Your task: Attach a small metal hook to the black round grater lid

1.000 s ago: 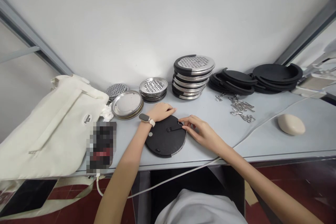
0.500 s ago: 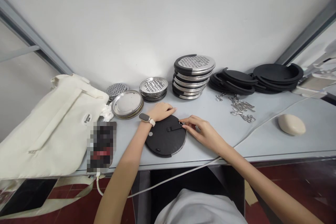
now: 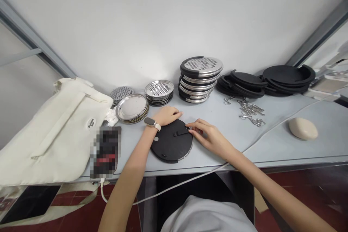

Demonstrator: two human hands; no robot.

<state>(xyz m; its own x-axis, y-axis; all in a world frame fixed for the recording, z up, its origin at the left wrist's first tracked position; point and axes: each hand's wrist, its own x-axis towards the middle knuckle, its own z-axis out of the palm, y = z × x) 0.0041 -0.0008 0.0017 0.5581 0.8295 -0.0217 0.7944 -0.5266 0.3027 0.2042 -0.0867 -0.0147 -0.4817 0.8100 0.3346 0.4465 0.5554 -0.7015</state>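
Observation:
A round black disc [image 3: 171, 148] with a thin metal rim lies flat near the table's front edge. On it is a short black strap [image 3: 179, 133] reaching toward the right edge. My right hand [image 3: 208, 134] pinches a small metal clip [image 3: 187, 128] at the strap's end between thumb and fingertips; the fingers partly hide it. Across the disc's far edge rests my left hand [image 3: 166, 116], its fingers stretched out to the right and a watch on the wrist. Several loose metal clips [image 3: 251, 110] lie to the right, beyond my right hand.
Behind the disc stand metal plates [image 3: 132, 108], grater discs [image 3: 159, 90] and a tall stack of black-edged graters [image 3: 201, 79]. Black round covers [image 3: 288, 79] are piled at the back right. A cream case [image 3: 303, 128], white cable [image 3: 265, 134], phone [image 3: 106, 152] and cream bag [image 3: 59, 130] surround the work.
Nearly nothing differs. Both hands keep their places on the disc and clip; the view has shifted only very slightly.

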